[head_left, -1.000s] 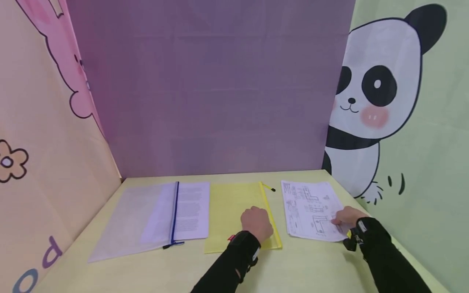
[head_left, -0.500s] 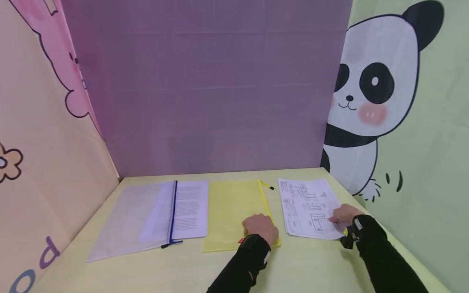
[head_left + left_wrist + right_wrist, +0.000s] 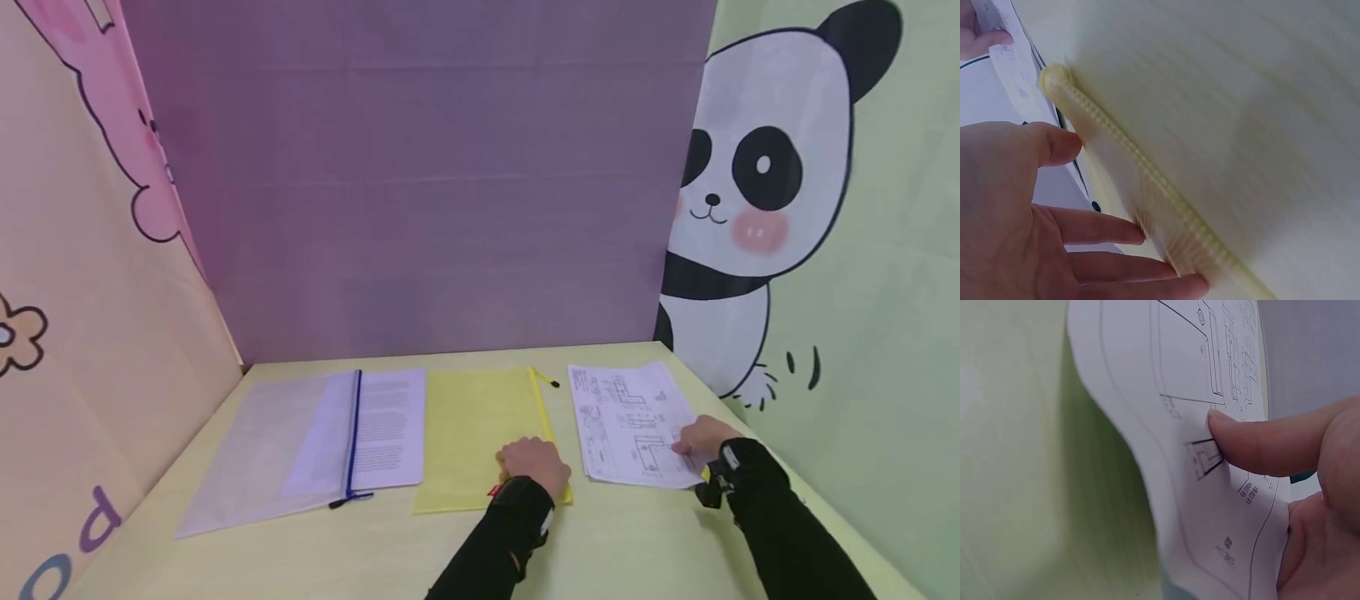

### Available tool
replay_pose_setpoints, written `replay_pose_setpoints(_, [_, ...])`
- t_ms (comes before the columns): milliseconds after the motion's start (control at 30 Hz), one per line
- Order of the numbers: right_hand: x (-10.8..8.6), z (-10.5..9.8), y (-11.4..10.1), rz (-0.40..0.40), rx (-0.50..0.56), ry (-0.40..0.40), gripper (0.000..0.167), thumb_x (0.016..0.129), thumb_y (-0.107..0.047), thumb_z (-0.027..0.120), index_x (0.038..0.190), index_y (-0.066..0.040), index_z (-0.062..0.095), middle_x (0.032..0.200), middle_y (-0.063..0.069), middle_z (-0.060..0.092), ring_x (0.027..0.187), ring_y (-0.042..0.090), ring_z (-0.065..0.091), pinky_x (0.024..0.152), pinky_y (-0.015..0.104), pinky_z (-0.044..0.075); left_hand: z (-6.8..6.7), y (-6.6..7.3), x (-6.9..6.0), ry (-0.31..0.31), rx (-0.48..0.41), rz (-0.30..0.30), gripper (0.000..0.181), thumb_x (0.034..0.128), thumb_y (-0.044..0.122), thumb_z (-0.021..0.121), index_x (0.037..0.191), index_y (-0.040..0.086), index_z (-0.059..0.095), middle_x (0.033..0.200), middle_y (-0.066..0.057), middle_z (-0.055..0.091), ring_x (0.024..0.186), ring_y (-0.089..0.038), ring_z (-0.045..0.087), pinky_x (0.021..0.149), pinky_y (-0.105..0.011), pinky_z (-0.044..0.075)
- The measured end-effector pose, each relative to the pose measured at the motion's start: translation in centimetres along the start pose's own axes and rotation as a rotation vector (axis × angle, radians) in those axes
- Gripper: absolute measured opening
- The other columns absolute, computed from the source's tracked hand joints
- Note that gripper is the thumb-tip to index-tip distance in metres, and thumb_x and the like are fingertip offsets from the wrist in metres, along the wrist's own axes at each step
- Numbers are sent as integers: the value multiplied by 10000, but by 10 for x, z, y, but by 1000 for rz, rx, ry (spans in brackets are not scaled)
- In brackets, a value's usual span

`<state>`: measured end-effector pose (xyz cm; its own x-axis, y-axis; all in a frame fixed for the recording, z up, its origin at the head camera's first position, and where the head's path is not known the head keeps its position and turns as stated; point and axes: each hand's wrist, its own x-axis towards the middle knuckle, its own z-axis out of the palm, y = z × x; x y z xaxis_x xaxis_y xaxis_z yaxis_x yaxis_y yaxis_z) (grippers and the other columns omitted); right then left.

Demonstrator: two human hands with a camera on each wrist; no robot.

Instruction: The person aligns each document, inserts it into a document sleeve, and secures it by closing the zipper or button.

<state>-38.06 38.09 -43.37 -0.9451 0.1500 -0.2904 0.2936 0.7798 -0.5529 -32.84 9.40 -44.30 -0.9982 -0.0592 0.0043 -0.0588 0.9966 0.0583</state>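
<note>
My left hand [image 3: 534, 468] is over the lower right part of a yellow zip document bag [image 3: 476, 433]. In the left wrist view its fingers are fairly straight, and their fingertips press the wrinkled film beside the bag's zipper edge [image 3: 1160, 181]. The thumb lies close to the film. On the right, my right hand [image 3: 705, 437] pinches the near right corner of a stack of printed drawing sheets [image 3: 618, 417]. The right thumb [image 3: 1266, 440] lies on top, the fingers are beneath, and the paper edge bends up off the table.
A clear zip document bag [image 3: 232, 458] with a blue zipper [image 3: 353, 433] lies at the left, partly over printed text sheets [image 3: 390, 429]. A yellow zip pull [image 3: 550, 382] sticks out at the yellow bag's far corner. Fabric walls surround the table [image 3: 360, 554].
The left hand has shifted slightly right and nearer along the yellow bag's zipper side, then stayed still. The right hand keeps its grip on the drawing sheets. The head view has turned slightly.
</note>
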Motion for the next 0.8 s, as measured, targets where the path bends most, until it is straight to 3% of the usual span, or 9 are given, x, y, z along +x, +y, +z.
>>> replay_pose_setpoints(167, [-4,3,-1,-10,-2,0,242,903,-64,664,981,161,618,872,177,650,807,272,615,737,338,471,1,3,-3,17,49,-13,333,926,420,646,860,108,742,835,-72,681,757,-288,614,725,-438,481])
replay_pose_setpoints(333, [-4,3,-2,-9,-15,9,239,906,-66,660,973,159,616,872,181,643,806,269,611,721,323,472,0,5,-5,6,77,-6,372,933,441,602,874,100,736,848,-78,678,792,-298,612,774,-441,474])
replay_pose_setpoints(433, [-4,3,-3,-6,-21,6,238,917,-70,662,975,156,617,879,187,643,808,273,607,724,327,467,-1,5,-5,4,51,-22,392,930,452,608,923,84,744,883,-96,676,878,-333,609,738,-438,500])
replay_pose_setpoints(567, [-4,2,-5,0,-17,3,235,924,-64,656,989,158,612,885,189,643,810,276,606,728,334,464,-2,5,-4,-10,22,-27,395,920,450,623,911,69,730,833,-109,633,840,-333,583,659,-414,494])
replay_pose_setpoints(800, [-7,0,-7,-5,-16,3,237,919,-54,644,1002,165,611,886,184,645,809,267,609,720,323,463,-4,4,-2,-41,-3,-1,413,929,452,610,925,58,733,898,-126,652,856,-330,597,769,-462,504])
